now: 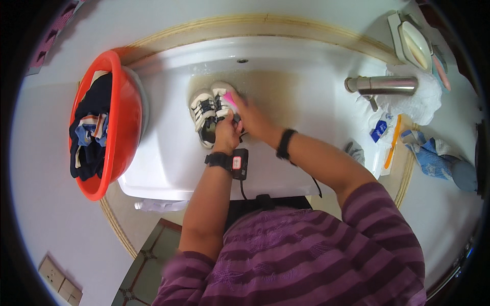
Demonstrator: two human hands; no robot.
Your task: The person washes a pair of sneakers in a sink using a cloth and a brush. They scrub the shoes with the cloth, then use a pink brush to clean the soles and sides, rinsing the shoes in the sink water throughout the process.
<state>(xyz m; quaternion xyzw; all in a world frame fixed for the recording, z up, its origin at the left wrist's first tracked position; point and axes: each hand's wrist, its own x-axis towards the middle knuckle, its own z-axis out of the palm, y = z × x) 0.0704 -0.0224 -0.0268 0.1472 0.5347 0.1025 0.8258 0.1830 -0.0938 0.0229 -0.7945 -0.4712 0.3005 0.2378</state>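
Two white-and-black sneakers with laces lie side by side in shallow brownish water in a white basin [168, 160]. The left sneaker [202, 111] rests apart from my fingers. My left hand [227, 132] grips the right sneaker [221, 91] near its ankle opening, covering part of it. In my right hand [252, 118] is a pink brush or scrubber [229, 98], held against the upper of the right sneaker; my fingers hide most of it. Both wrists wear black straps, and a small black device with a cable sits at the left wrist.
An orange-red plastic tub [128, 126] of dark and blue clothes stands on the basin's left end. A metal faucet [386, 85] is at the right, near a plastic bag [425, 99], an orange-handled tool [393, 141] and a blue cloth [432, 157]. The drain overflow [242, 61] is at the back.
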